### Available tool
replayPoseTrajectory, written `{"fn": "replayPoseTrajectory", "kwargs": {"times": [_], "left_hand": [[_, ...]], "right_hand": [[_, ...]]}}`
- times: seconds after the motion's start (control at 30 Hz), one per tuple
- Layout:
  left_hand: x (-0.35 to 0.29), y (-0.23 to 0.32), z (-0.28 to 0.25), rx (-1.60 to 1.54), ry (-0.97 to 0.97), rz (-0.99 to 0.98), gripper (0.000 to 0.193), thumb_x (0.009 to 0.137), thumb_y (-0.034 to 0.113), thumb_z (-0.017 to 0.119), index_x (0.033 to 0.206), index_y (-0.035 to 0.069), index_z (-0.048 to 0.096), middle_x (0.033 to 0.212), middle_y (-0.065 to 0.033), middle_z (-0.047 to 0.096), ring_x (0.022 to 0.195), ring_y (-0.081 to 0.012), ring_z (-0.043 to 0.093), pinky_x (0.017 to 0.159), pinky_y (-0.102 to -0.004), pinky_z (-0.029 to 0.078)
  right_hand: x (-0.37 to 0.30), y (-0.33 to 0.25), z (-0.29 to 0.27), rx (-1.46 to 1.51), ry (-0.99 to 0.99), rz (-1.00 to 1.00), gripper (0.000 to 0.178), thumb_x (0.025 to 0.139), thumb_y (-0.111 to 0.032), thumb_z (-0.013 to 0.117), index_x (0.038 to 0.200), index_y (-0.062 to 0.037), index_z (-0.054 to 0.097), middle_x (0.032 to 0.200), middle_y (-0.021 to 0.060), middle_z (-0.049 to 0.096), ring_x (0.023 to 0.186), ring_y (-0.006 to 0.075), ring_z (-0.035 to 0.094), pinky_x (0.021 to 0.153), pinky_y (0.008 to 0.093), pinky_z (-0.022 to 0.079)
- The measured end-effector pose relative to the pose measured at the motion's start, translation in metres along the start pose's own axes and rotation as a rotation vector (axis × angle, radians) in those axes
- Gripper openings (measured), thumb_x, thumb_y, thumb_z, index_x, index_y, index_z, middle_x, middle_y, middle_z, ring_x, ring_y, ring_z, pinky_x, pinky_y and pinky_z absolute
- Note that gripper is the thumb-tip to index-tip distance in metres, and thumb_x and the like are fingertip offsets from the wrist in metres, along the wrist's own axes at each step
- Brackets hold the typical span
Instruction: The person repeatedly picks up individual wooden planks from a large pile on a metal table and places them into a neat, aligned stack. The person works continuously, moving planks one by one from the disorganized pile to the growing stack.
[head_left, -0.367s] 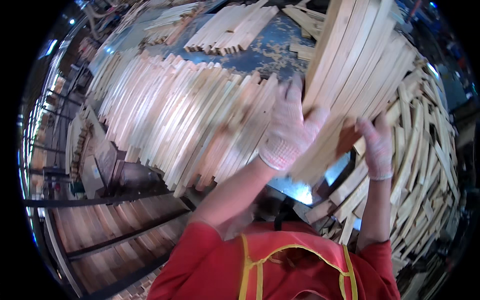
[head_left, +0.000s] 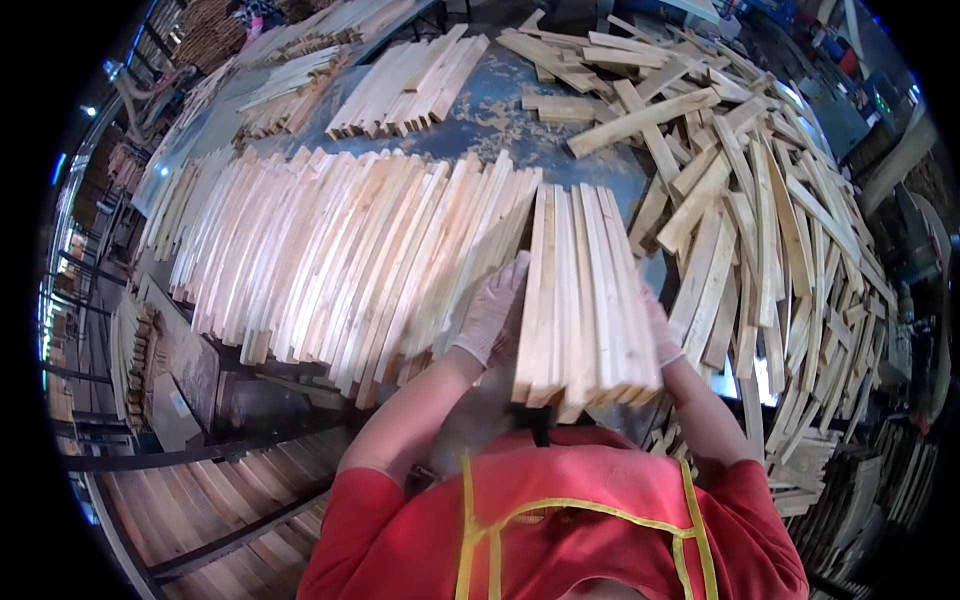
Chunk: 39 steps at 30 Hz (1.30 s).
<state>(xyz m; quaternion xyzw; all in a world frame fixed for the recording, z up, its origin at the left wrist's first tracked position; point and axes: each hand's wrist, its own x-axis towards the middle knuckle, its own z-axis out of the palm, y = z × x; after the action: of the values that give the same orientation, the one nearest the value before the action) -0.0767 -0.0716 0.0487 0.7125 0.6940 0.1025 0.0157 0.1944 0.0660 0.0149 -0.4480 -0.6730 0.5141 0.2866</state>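
Observation:
A bundle of pale wooden strips (head_left: 583, 300) lies side by side in front of my chest, its near ends slightly uneven. My left hand (head_left: 496, 312), in a whitish knit glove, grips the bundle's left side; its fingers are partly hidden beneath and behind the wood. On the opposite side my gloved right hand (head_left: 660, 328) holds the right edge, with most of its fingers out of sight. Just left of the bundle runs a long row of similar wooden strips (head_left: 330, 260), laid parallel on the blue-grey table (head_left: 490, 105).
A jumbled heap of loose wooden pieces (head_left: 770, 230) covers the right side. Farther back sits a small stack of strips (head_left: 415, 85). Sawdust and a few short pieces lie near it. At lower left, a dark metal frame (head_left: 240, 540) holds brownish boards.
The bundle has come down from a raised, tilted position at upper right to lie in front of me. Both hands have moved to its two sides, the left one leftward and lower.

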Motion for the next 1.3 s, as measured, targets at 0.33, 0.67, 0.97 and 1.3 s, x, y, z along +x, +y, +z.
{"fn": "replayPoseTrajectory", "kwargs": {"times": [0.33, 0.67, 0.97, 1.3], "left_hand": [[-0.066, -0.039, 0.011, 0.088, -0.115, -0.088, 0.040, 0.098, 0.015, 0.058, 0.138, 0.009, 0.064, 0.138, -0.0099, 0.064, 0.126, -0.0316, 0.063, 0.108, -0.0433, 0.049], [-0.212, 0.050, 0.035, -1.711, -0.463, -1.243, 0.049, 0.105, 0.045, 0.062, 0.130, 0.004, 0.071, 0.124, -0.0150, 0.074, 0.116, -0.0281, 0.069, 0.103, -0.0423, 0.052], [-0.170, 0.061, 0.009, -1.429, -0.143, -1.095, 0.053, 0.107, 0.045, 0.062, 0.136, 0.001, 0.068, 0.128, -0.0168, 0.072, 0.114, -0.0261, 0.070, 0.103, -0.0421, 0.053], [-0.104, 0.018, -0.128, -2.119, -0.184, -0.827, 0.057, 0.107, 0.045, 0.064, 0.132, -0.006, 0.068, 0.115, -0.0161, 0.075, 0.101, -0.0243, 0.072, 0.083, -0.0417, 0.060]], "right_hand": [[-0.008, -0.007, 0.028, -0.646, -0.426, 0.284, 0.072, 0.089, -0.012, 0.063, 0.154, 0.0095, 0.042, 0.150, 0.0314, 0.057, 0.140, 0.0460, 0.054, 0.114, 0.0461, 0.050], [-0.023, 0.035, 0.052, 0.561, -0.116, 0.406, 0.088, 0.093, 0.001, 0.066, 0.170, 0.0015, 0.025, 0.140, 0.0154, 0.065, 0.121, 0.0226, 0.063, 0.109, 0.0338, 0.048], [-0.008, 0.071, 0.050, 0.458, -0.230, 0.374, 0.076, 0.093, -0.001, 0.069, 0.162, -0.0008, 0.040, 0.130, 0.0139, 0.070, 0.115, 0.0218, 0.064, 0.104, 0.0311, 0.050], [0.004, 0.070, 0.033, 0.620, -0.354, 0.482, 0.071, 0.089, -0.004, 0.066, 0.158, -0.0010, 0.048, 0.112, 0.0059, 0.068, 0.098, 0.0150, 0.060, 0.090, 0.0260, 0.050]]}}
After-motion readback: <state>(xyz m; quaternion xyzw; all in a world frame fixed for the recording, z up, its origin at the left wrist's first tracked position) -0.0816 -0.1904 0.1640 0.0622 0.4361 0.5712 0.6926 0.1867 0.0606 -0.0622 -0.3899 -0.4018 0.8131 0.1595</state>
